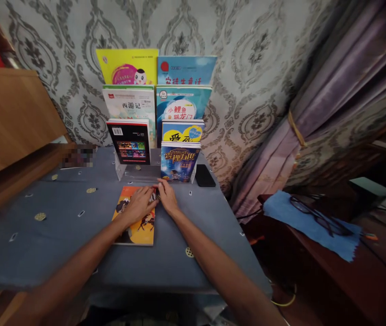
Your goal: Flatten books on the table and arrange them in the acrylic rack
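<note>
An orange and yellow book (141,226) lies flat on the grey tablecloth (60,217) in front of a clear tiered stand (135,173). My left hand (140,203) rests flat on the book's upper half, fingers stretched out. My right hand (166,195) touches the book's top right corner, fingers curled against the edge. Just behind my right hand stands a dark blue fantasy book (179,160) on the stand's lowest step. A black book (130,142) stands to its left.
Several more picture books fill the stand's upper steps against the patterned wall. A black phone (205,175) lies right of the stand. A wooden headboard (6,113) is at left. A purple curtain (315,113) and a dark bench with a blue cloth (310,222) and glasses are at right.
</note>
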The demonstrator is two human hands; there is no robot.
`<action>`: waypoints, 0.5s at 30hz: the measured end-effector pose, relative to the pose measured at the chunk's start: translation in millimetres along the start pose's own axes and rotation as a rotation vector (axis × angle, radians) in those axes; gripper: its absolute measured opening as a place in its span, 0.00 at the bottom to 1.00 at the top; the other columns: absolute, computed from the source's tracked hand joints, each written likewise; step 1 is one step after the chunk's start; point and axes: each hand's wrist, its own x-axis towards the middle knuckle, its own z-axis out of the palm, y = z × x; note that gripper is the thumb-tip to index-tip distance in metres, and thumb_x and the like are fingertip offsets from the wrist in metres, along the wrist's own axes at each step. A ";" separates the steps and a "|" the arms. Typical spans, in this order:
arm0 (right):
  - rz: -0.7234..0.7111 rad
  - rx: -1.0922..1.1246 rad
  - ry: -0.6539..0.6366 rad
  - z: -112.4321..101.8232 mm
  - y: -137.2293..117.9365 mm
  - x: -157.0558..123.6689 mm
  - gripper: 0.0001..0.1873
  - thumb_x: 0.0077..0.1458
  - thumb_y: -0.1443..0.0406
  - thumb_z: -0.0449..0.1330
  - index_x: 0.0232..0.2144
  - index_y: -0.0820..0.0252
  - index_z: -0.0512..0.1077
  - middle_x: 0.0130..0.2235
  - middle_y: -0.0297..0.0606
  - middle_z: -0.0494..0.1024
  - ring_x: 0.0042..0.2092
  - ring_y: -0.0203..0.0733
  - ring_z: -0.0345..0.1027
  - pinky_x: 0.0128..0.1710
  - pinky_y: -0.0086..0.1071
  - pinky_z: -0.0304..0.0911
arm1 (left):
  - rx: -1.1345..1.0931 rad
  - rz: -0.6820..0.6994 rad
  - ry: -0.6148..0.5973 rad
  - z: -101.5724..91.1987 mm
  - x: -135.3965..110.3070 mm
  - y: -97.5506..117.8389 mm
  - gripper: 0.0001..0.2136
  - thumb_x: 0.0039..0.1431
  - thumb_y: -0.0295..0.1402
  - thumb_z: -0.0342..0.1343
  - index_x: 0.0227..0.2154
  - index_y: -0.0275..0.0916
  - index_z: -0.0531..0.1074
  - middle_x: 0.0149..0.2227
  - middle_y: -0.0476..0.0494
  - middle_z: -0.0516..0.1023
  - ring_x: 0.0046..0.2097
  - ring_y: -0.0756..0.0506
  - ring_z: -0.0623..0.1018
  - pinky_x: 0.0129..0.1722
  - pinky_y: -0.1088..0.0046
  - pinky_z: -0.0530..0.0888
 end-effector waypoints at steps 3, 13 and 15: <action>-0.010 -0.014 0.004 0.1 -0.1 -0.1 0.18 0.68 0.61 0.46 0.54 0.58 0.69 0.48 0.43 0.82 0.51 0.45 0.75 0.55 0.41 0.65 | -0.026 0.031 -0.002 0.2 -1.6 -6.9 0.17 0.70 0.39 0.45 0.56 0.38 0.69 0.56 0.36 0.73 0.58 0.39 0.72 0.60 0.56 0.69; -0.025 -0.177 -0.010 1.8 -8.7 -1.4 0.17 0.69 0.63 0.46 0.52 0.57 0.70 0.47 0.42 0.82 0.52 0.44 0.75 0.56 0.40 0.63 | -0.105 0.162 -0.114 -7.7 -7.4 -32.1 0.20 0.71 0.37 0.42 0.58 0.38 0.71 0.64 0.37 0.69 0.65 0.41 0.67 0.66 0.55 0.64; -0.029 -0.204 -0.020 1.8 -10.6 -1.8 0.17 0.69 0.63 0.46 0.52 0.57 0.71 0.47 0.42 0.82 0.52 0.43 0.75 0.57 0.39 0.63 | -0.117 0.194 -0.132 -11.0 -12.3 -31.5 0.20 0.71 0.37 0.42 0.59 0.40 0.71 0.64 0.39 0.70 0.66 0.42 0.67 0.66 0.54 0.63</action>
